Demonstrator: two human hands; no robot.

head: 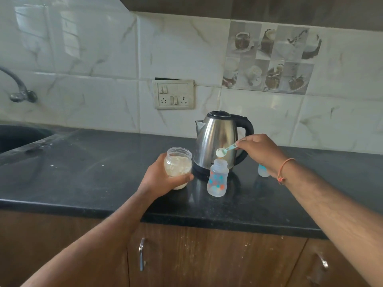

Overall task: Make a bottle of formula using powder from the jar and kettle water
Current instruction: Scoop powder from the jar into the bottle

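Now the right hand (261,150) pinches the scoop (224,151) in its fingers, bowl heaped with powder just above the open bottle (217,178) near the kettle (217,141). Left hand (163,177), fingers wrapped round the powder jar (178,165), steadies it on the table (93,179). Best to centre the bowl over the mouth, then tip slowly.

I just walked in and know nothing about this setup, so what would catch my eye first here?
Probably the shiny steel kettle standing at the middle of the dark counter, in front of the tiled wall. Right before it, the right hand holds a small scoop of powder just over the open baby bottle. To the left, the left hand grips an open jar of pale powder.
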